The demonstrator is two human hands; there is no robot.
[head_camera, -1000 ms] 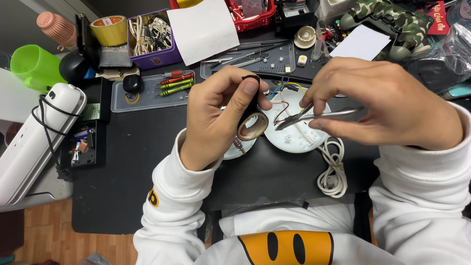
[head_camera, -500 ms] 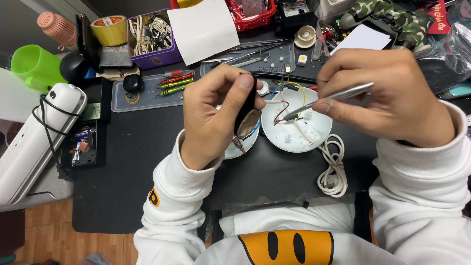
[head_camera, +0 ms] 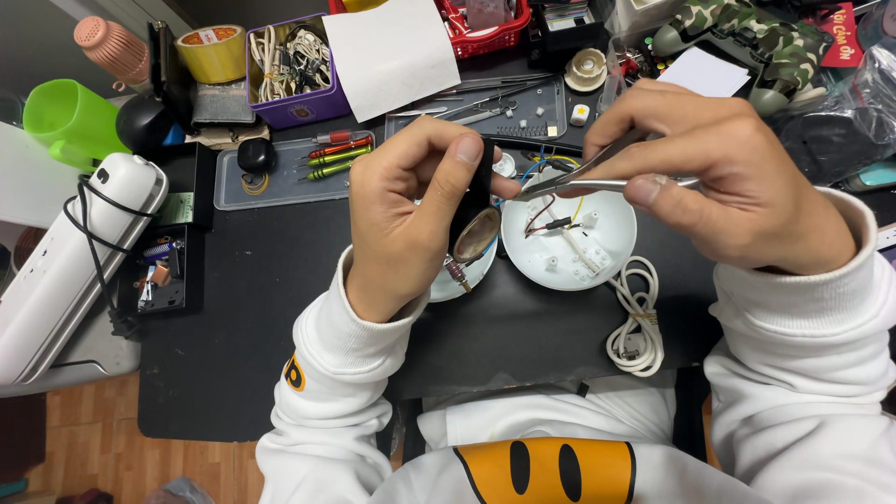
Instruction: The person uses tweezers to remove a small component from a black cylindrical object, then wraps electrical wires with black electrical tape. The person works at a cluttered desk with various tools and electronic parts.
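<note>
The left hand (head_camera: 411,219) covered most of the small dark part (head_camera: 476,210) it gripped, so its full shape could not be told. The right hand (head_camera: 723,177) hid the rear of the metal tweezers (head_camera: 579,185), and what their tips pinched was too small to make out. The tabletop (head_camera: 243,317) was cut off at its far edge, along with the red basket (head_camera: 495,28) and camouflage-patterned object (head_camera: 747,33) there.
</note>
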